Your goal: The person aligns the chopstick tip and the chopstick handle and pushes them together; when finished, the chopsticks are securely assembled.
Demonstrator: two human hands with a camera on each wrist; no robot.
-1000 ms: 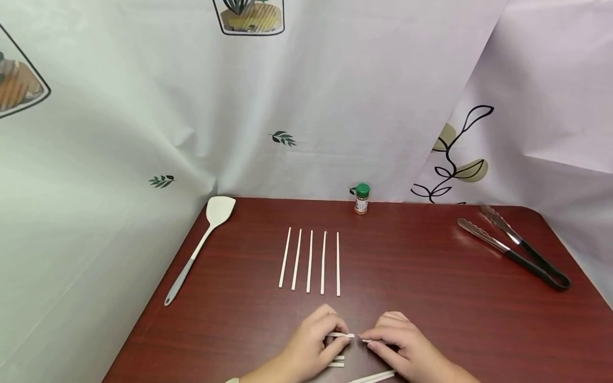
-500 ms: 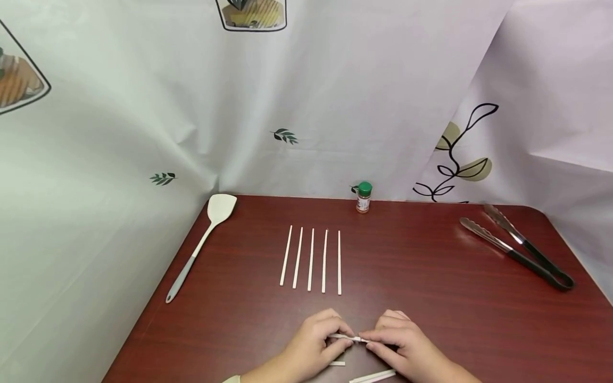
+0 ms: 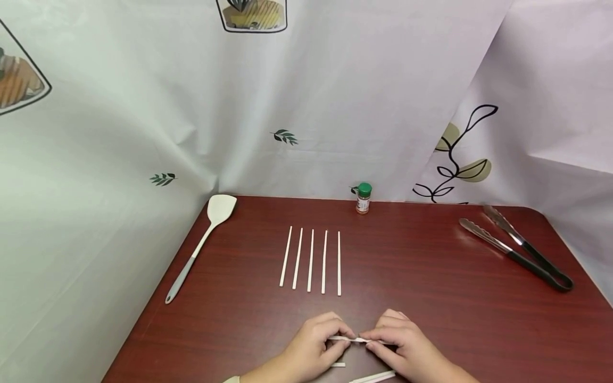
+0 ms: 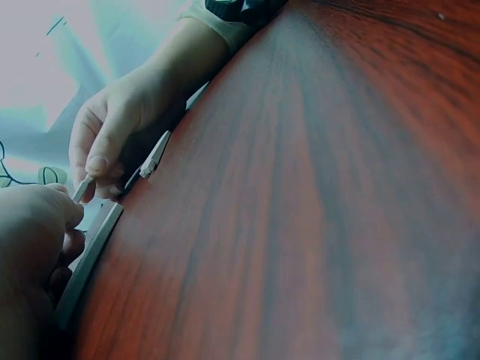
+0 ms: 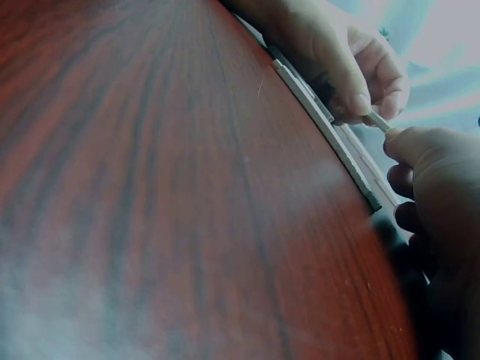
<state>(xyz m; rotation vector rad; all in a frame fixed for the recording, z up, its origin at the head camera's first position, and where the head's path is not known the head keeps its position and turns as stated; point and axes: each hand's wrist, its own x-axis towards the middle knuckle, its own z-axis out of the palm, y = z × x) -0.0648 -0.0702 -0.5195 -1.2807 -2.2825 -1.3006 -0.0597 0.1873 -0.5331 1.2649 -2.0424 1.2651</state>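
At the table's near side, my left hand and right hand face each other. Thumb and fingers of each pinch a thin white chopstick. It makes one line across the small gap between the fingertips; the rest is partly covered by the fingers. Close below the left hand, the end of another white chopstick shows. A few more chopsticks lie together below the right hand, partly hidden by it. In the right wrist view, a long chopstick lies on the table beneath both hands.
Ahead of the hands, several white chopsticks lie in a spaced, near-parallel row on the dark red table. A white spatula lies at left, metal tongs at right. A green-capped spice jar stands at the back edge.
The gap seen between the stick ends in my two hands has closed into one line. Of two chopstick ends visible below my left hand, one shows now. The view shifted slightly.
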